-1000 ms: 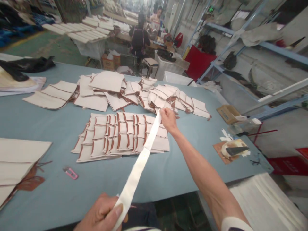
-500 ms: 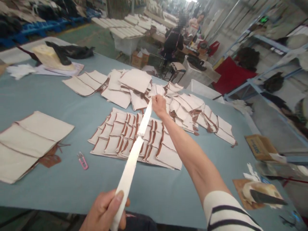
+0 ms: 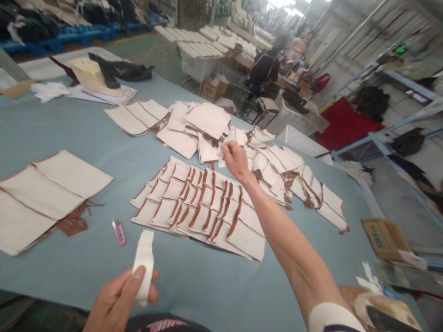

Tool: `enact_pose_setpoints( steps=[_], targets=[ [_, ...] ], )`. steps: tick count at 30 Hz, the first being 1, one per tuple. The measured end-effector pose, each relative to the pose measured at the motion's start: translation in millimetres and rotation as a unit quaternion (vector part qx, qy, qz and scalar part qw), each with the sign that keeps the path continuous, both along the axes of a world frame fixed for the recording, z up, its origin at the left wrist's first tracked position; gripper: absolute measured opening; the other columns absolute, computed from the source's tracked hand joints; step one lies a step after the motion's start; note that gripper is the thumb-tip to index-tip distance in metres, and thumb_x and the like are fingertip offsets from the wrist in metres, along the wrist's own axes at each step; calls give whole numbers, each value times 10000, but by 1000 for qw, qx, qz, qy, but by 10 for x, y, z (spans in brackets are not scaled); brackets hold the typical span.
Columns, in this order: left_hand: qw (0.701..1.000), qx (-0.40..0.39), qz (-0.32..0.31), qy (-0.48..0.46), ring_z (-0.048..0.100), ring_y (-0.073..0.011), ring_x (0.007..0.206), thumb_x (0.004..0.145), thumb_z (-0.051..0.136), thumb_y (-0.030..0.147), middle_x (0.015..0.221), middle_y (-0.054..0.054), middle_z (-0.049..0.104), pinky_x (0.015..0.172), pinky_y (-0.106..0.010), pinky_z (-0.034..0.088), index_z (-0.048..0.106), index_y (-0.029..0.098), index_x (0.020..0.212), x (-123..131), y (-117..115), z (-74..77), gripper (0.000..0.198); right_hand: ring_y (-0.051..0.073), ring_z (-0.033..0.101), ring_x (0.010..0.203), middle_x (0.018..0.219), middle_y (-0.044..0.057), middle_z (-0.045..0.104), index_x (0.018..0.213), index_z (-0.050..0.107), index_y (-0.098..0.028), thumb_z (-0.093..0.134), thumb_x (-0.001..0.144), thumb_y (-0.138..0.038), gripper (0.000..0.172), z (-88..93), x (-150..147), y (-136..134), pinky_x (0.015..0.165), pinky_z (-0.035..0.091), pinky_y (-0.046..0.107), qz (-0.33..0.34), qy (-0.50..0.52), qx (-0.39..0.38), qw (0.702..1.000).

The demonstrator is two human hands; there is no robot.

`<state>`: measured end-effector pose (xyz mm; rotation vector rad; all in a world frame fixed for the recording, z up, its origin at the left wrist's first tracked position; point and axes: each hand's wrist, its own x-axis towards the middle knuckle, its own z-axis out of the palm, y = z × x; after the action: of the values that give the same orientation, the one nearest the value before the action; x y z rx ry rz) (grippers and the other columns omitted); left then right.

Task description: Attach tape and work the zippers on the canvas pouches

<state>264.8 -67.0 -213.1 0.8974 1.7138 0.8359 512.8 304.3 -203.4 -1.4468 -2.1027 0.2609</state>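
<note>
Low at the front, my left hand (image 3: 117,295) pinches a short white strip (image 3: 144,256) between thumb and fingers; its free end points up and is ragged. My right hand (image 3: 236,159) is stretched far forward in a closed fist. A white strip end (image 3: 221,157) hangs just below its fingers; the rest is hidden by the hand. Under my right forearm lies an overlapping row of cream fabric panels (image 3: 204,203) with brown edges. Pink thread snips (image 3: 118,232) lie between this row and a larger flat cream panel stack (image 3: 51,184) on the left.
A heap of loose cream panels (image 3: 207,121) spreads along the table's (image 3: 86,272) far side. A yellowish block with dark cloth (image 3: 92,76) sits at the back left. A cardboard box (image 3: 386,237) and a tape roll (image 3: 387,309) are at right. People sit working beyond.
The long white strip stretched between my hands has come apart in the middle. My left hand has moved left with one piece; my right hand stays far forward. The view has shifted slightly.
</note>
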Motion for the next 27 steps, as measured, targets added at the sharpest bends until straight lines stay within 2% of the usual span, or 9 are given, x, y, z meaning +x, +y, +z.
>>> enact_pose_setpoints(
  steps=[3,5,9,13,16,19,22,24,27],
  targets=[
    [1000,4,15,-5,708,-286,803,1004,520,749,765,-59,781,725,-297,548,699,233,652,-30,3,-2,650,218,719,813,896,44,780,1020,690,-231,497,1141,-337,251,-143,44,-465,750,439,288,25,-38,1,999],
    [1000,13,13,-9,693,-277,746,991,527,772,714,-48,757,693,-301,540,739,232,707,-20,2,35,647,220,736,887,985,70,810,1007,709,-232,538,1130,-312,226,-274,55,-816,763,447,286,47,-67,-1,997],
    [999,20,4,-27,618,-235,607,975,538,793,631,-31,721,641,-300,518,780,222,775,26,59,194,652,194,739,901,966,64,811,999,746,-227,607,1121,-282,193,-635,-10,-1460,771,497,273,79,-121,-21,989],
    [995,9,6,-96,644,-221,594,912,649,796,636,-40,747,615,-287,533,795,192,842,61,164,382,626,176,740,895,1011,38,773,1050,744,-172,679,1103,-321,170,-974,-152,-1886,828,625,340,85,-150,-43,984],
    [987,-9,10,-162,692,-223,597,889,718,757,662,-54,773,579,-279,546,790,158,897,46,231,473,604,199,758,967,1071,51,778,1153,747,-173,710,1081,-287,140,-1088,-234,-2126,892,656,391,83,-148,-45,985],
    [974,-20,15,-225,733,-234,613,873,787,687,688,-65,792,568,-282,571,790,129,958,-9,301,518,565,273,766,1072,1056,85,813,1219,759,-213,742,1003,-165,222,-1064,-257,-2393,959,648,440,78,-120,-33,989],
    [954,-36,7,-299,755,-234,620,840,858,624,748,-84,824,587,-300,617,798,113,993,-73,400,584,537,325,780,1085,1096,115,833,1225,757,-236,732,960,-150,280,-900,-235,-2730,962,653,482,55,-63,-17,996],
    [933,-51,2,-356,760,-231,611,890,815,609,781,-100,839,582,-311,636,804,111,996,-107,476,663,509,322,801,1043,1144,130,833,1284,724,-235,670,1001,-181,294,-692,-217,-2970,917,671,483,24,-12,-8,1000],
    [889,-79,-19,-450,799,-238,681,1016,692,503,865,-124,863,663,-332,674,816,103,1049,-154,567,808,420,274,821,970,1129,96,835,1364,656,-273,596,1055,-220,319,-210,-227,-3291,857,690,439,-12,61,2,998]
  ],
)
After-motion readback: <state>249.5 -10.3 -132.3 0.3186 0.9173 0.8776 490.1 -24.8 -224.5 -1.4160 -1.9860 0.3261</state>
